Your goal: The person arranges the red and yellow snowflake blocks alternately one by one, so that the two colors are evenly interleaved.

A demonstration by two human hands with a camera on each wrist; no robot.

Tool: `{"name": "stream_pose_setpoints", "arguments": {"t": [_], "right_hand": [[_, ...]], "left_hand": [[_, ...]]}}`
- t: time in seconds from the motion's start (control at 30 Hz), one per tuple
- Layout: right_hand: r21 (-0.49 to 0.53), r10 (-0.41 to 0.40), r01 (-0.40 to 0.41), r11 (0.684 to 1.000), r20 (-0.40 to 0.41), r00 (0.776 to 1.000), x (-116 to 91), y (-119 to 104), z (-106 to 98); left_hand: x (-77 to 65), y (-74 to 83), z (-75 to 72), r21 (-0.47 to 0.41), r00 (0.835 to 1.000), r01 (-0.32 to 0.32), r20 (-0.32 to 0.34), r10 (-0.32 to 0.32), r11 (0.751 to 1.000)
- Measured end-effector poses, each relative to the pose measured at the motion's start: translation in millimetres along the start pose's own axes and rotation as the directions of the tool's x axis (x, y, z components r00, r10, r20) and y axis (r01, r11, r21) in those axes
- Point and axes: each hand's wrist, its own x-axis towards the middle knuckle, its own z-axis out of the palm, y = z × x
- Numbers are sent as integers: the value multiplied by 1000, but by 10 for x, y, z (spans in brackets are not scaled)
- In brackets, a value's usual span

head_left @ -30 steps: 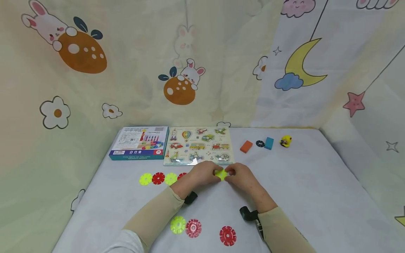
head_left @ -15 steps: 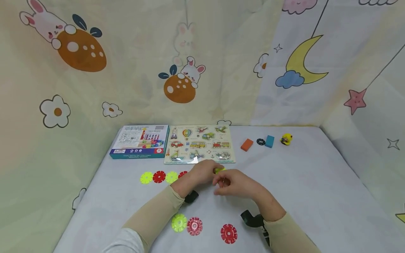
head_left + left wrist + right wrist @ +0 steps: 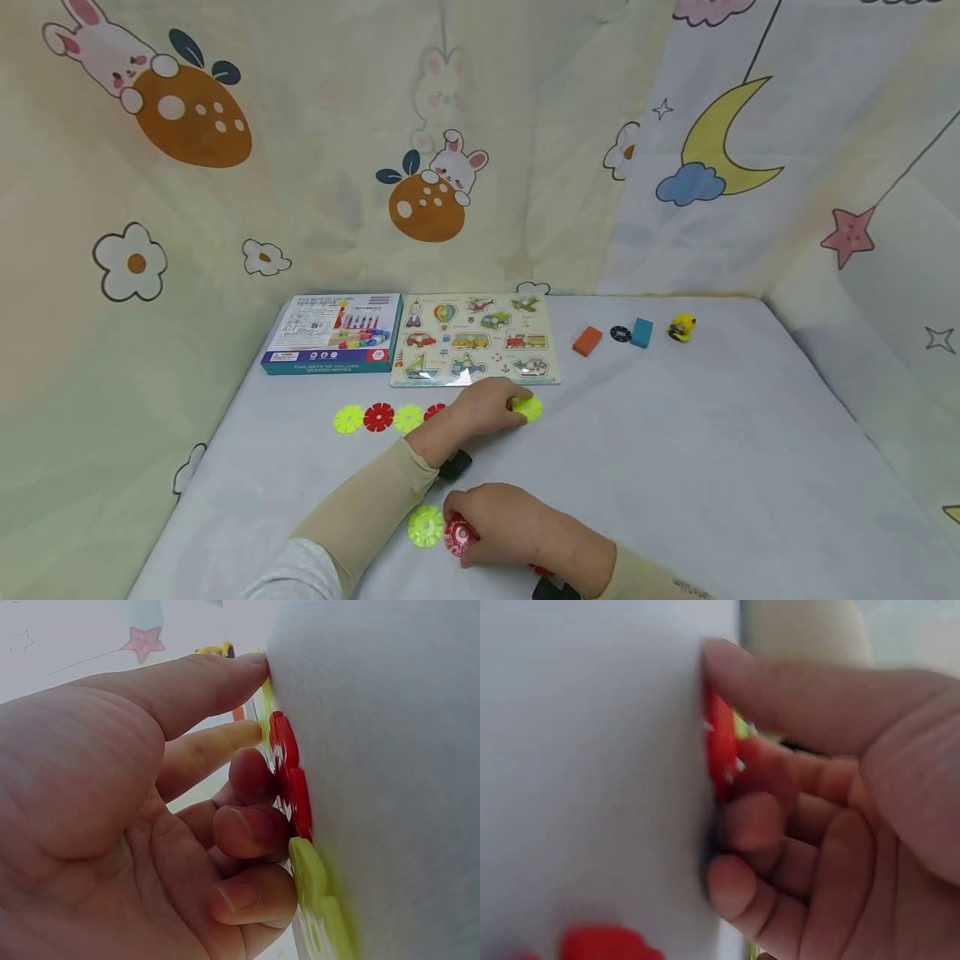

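Observation:
Notched plastic snowflake discs lie in a row, from a yellow-green disc (image 3: 348, 419) and a red disc (image 3: 378, 417) at the left to a yellow-green end disc (image 3: 528, 407). My left hand (image 3: 483, 410) pinches that end disc between thumb and forefinger, hiding part of the row. In the left wrist view its curled fingers lie against a red disc (image 3: 291, 769) and a nearer yellow-green disc (image 3: 319, 892). Closer to me, my right hand (image 3: 513, 527) grips a patterned red disc (image 3: 457, 536) at its edges, beside a loose yellow-green disc (image 3: 426, 527). Another red disc (image 3: 542, 571) is mostly hidden under the right wrist.
At the back of the white table stand a flat toy box (image 3: 333, 333) and a picture puzzle board (image 3: 474, 340). Further right are an orange block (image 3: 587, 341), a black round chip (image 3: 620, 334), a blue block (image 3: 641, 333) and a yellow figurine (image 3: 682, 327).
My right hand has let go of the yellow-green end disc, come back toward me and taken hold of the patterned red disc. The left hand stays at the end disc.

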Motion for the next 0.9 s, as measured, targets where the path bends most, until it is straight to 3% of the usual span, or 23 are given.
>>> {"name": "stream_pose_setpoints", "arguments": {"t": [0.27, 0.37, 0.47, 0.6, 0.7, 0.9], "right_hand": [[-51, 170, -176, 983, -113, 979, 23, -42, 72], [-50, 171, -180, 982, -138, 976, 15, -30, 65], [-37, 126, -132, 991, -138, 982, -7, -16, 26], [47, 49, -45, 998, -83, 995, -61, 20, -104], [195, 31, -26, 980, -23, 999, -155, 58, -277], [473, 7, -6, 881, 1, 1000, -464, 172, -724]], "left_hand": [[-17, 20, -2, -13, 1000, 0, -3, 0, 1000], [-26, 27, -4, -19, 1000, 11, 1, -11, 1000], [-34, 32, -7, -26, 1000, 17, 3, -17, 1000], [-40, 35, -16, -27, 1000, 15, 3, -15, 1000], [-44, 35, -23, -33, 1000, 17, 5, -17, 999], [-45, 30, -13, -67, 999, 32, 6, -32, 997]]}}
